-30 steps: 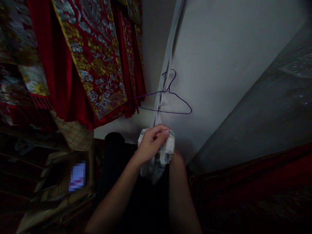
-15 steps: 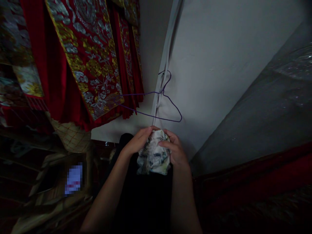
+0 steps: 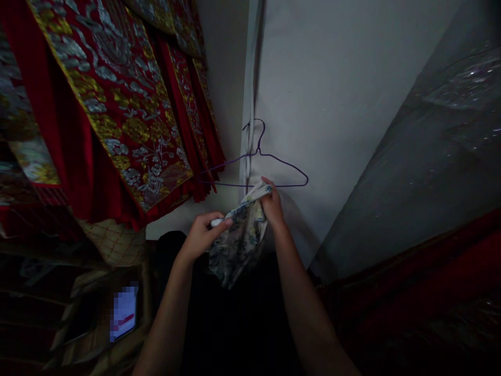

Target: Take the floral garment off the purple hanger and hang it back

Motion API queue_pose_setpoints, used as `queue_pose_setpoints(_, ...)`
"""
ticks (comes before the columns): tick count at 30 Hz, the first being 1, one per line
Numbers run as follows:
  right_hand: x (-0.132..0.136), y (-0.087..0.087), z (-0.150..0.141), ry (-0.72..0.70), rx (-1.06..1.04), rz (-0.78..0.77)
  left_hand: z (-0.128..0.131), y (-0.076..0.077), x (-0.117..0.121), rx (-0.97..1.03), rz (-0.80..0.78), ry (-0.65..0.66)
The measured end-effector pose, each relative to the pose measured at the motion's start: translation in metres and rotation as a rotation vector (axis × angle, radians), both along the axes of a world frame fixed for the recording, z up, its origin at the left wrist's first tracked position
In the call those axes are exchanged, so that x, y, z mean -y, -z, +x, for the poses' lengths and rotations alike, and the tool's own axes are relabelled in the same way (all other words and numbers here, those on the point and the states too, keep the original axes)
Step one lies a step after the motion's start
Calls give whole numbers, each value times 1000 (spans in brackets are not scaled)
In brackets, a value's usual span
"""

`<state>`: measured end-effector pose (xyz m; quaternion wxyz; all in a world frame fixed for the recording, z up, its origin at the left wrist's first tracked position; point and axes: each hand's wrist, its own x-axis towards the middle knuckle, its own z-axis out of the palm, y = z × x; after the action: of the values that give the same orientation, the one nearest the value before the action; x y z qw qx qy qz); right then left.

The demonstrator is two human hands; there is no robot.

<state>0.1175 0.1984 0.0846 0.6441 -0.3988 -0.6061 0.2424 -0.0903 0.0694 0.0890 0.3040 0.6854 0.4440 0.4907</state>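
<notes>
A patterned cloth (image 3: 243, 237), white with blue, grey and yellowish marks, is stretched between my two hands. My left hand (image 3: 204, 233) pinches its left end, thumb on top. Higher up and to the right, my right hand (image 3: 272, 206) is closed on the other end of its pale upper edge. The lower part of the cloth hangs down in folds over my dark clothing. Just above, a thin purple hanger (image 3: 279, 160) hangs by its hook from a white strap; its bottom bar passes close to my right hand. I cannot tell whether they touch.
Red garments with gold and silver embroidery (image 3: 133, 120) hang at the upper left. Below them, a bamboo-like frame (image 3: 144, 297) stands beside a lit, blurred screen (image 3: 124, 313). A pale wall (image 3: 332, 94) rises ahead, with clear plastic sheeting (image 3: 422, 146) over the right side.
The bunched cloth has been spread out between the hands. My right hand has moved up towards the hanger, my left hand to the left and lower. The hanger swings slightly.
</notes>
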Motion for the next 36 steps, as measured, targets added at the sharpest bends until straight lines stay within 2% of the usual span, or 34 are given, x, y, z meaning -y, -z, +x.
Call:
queue_pose_setpoints(3,-16,15,-7,-37,144,-58,-1,-7,6,-64,6,-33)
queue_pose_setpoints(6,-18,20,5,10,178,-59,-7,-4,5,-194,15,-40)
queue_pose_setpoints(11,-5,8,58,57,267,-55,-32,15,-5,-634,-96,116)
queue_pose_setpoints(14,10,-4,78,18,327,-55,-50,16,-13,-816,-160,139)
queue_pose_setpoints(17,24,-13,82,-27,359,-48,-67,-6,-25,-828,-113,118)
queue_pose_setpoints(21,30,-19,84,-59,350,-37,-79,-55,-42,-759,149,0)
queue_pose_setpoints(23,28,-20,87,-62,322,-50,-79,-76,-46,-751,289,-35)
queue_pose_setpoints(26,28,-20,88,-86,271,-56,-65,-98,-49,-747,388,19)
queue_pose_setpoints(30,36,-16,75,-290,225,-64,-31,-107,-58,-732,403,161)
queue_pose_setpoints(32,42,-14,68,-363,211,-61,-18,-105,-69,-719,391,156)
queue_pose_setpoints(36,53,-15,68,-330,298,1,-16,-97,-96,-630,409,155)
